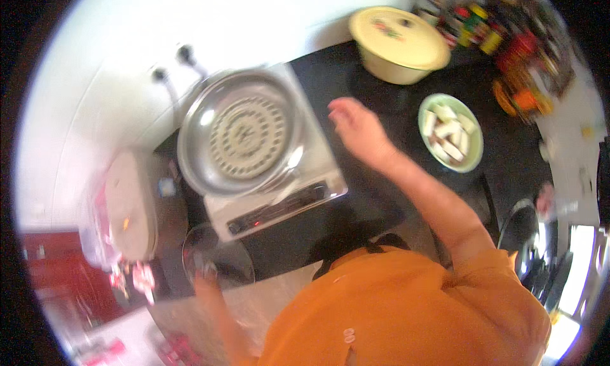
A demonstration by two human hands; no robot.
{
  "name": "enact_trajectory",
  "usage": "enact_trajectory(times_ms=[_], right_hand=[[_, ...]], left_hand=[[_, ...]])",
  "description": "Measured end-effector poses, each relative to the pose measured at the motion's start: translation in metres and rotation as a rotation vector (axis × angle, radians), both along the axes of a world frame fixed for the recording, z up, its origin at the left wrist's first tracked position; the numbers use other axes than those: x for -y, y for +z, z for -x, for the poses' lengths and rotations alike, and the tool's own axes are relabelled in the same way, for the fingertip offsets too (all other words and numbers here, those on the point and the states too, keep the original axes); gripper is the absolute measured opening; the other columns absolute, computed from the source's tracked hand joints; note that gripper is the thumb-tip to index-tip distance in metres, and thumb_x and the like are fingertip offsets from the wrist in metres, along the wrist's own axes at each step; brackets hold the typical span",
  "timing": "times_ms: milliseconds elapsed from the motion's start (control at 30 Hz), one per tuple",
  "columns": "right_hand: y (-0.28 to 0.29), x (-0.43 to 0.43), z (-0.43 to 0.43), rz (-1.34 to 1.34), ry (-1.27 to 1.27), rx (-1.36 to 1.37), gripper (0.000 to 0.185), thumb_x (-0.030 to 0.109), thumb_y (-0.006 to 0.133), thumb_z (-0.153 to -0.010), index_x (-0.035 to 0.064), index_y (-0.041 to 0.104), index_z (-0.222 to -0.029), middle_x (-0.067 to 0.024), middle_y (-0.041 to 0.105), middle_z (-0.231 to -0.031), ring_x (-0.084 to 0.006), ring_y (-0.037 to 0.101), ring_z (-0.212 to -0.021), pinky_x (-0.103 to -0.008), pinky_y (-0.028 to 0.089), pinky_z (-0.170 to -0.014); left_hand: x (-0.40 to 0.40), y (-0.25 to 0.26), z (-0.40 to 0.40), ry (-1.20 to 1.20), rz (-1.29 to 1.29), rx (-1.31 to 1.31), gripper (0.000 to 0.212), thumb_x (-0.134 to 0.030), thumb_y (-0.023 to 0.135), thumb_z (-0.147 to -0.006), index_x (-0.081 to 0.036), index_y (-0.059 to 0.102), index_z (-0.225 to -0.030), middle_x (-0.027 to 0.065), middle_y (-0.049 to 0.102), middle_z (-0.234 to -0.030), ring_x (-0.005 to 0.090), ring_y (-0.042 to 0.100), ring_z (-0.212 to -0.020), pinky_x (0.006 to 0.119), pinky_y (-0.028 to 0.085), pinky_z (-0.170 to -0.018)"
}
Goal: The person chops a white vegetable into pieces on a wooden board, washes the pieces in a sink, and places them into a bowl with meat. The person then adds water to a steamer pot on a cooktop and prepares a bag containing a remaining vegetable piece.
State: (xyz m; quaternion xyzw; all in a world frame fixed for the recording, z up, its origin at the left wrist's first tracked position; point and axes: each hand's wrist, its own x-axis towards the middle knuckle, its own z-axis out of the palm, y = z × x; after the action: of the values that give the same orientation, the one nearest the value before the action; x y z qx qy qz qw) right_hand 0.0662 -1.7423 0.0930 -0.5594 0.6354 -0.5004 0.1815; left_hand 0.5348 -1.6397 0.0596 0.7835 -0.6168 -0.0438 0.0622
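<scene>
A wide steel pan [286,127] rests on a white induction cooker [331,173], whose dark control panel shows a small red light. Rings of dark marks or holes pattern the pan's bottom. At the lower left, my left hand [206,280] grips the middle of a round clear glass lid [233,254], held over the counter edge in front of the cooker; blur hides the fingers' detail. My right hand [360,132] is above the dark counter, right of the cooker. Its fingers look loosely bent, and nothing shows in them. Right of it stands a pale green bowl [478,151] of whitish cut pieces.
A lidded cream basin [391,73] stands against the wall. Several bottles and jars [476,30] crowd the back right corner. Left of the cooker is a pale oblong container [131,208]. Two plugs [185,54] with cords are in the wall behind the pan.
</scene>
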Motion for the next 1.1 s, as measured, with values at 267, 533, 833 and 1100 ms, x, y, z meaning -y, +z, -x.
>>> enact_trajectory(times_ms=[267,533,833,1100], right_hand=[[-0.032,-0.214,0.004,-0.359,-0.11,0.316,0.024,0.013,0.047,-0.087,0.002,0.054,-0.108,-0.0107,0.062,-0.09,-0.0164,0.059,-0.073,-0.0294,0.049,-0.068],[-0.032,-0.46,-0.015,-0.424,-0.492,0.173,0.023,0.016,0.048,-0.085,0.0037,0.057,-0.102,-0.0175,0.06,-0.098,-0.0333,0.057,-0.093,-0.0399,0.047,-0.08],[-0.032,-0.784,-0.143,-0.408,-1.282,0.458,0.023,0.019,0.046,-0.087,0.003,0.057,-0.1,-0.0167,0.062,-0.095,-0.0294,0.06,-0.089,-0.0356,0.047,-0.079],[-0.041,-0.924,-0.169,-0.295,-1.598,0.558,0.027,0.021,0.045,-0.086,0.0022,0.056,-0.102,-0.0147,0.062,-0.093,-0.0275,0.059,-0.087,-0.0348,0.047,-0.076]], left_hand=[[0.034,0.051,0.121,-0.425,0.242,-0.147,0.028,-0.018,0.056,-0.082,0.001,0.057,-0.103,0.0192,0.058,-0.095,0.0328,0.056,-0.089,0.038,0.044,-0.078],[-0.086,0.036,0.338,-1.265,0.039,-0.492,0.023,-0.01,0.057,-0.081,0.0,0.057,-0.101,0.0127,0.057,-0.085,0.0224,0.055,-0.073,0.033,0.045,-0.07],[-0.378,0.016,0.421,-1.903,-0.252,-0.656,0.019,-0.01,0.06,-0.078,0.0,0.06,-0.094,0.0117,0.057,-0.082,0.0205,0.056,-0.068,0.03,0.047,-0.063],[-0.573,0.005,0.471,-2.442,-0.452,-0.602,0.02,-0.009,0.063,-0.077,0.0,0.061,-0.095,0.0126,0.06,-0.085,0.0197,0.06,-0.071,0.028,0.048,-0.066]])
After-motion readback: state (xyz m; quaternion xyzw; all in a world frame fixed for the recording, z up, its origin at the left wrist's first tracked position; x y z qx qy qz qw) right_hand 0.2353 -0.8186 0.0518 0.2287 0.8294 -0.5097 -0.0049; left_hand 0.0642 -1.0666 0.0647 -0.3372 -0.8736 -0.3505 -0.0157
